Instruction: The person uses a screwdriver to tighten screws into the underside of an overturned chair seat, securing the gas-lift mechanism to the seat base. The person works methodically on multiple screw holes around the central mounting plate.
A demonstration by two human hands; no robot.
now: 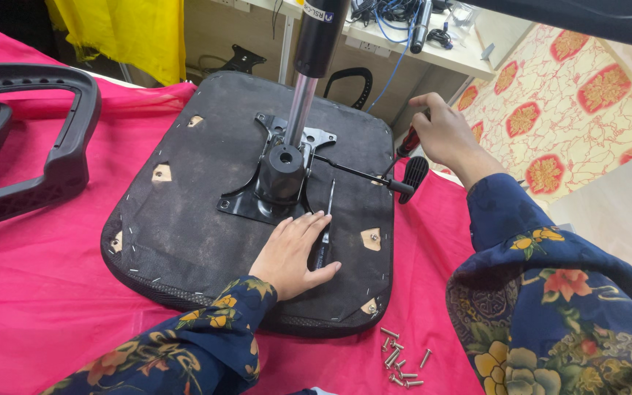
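Our left hand (292, 252) lies flat, fingers apart, on the stiff, heavy seat (206, 212); our right hand (444, 132) clamps a red-handled tool (407, 143). Best gripped by its rim.

The gas cylinder (309, 80) runs out past the top edge, so its upper end is unseen. The screwdriver (325, 227) lies partly under the left hand (292, 252); its handle is mostly covered. The right hand (444, 135) wraps a red-and-black tool handle (406, 144), hiding its shape. The black armrest frame (45, 146) is cut by the left edge. The screws (399, 360) are too small to count surely.
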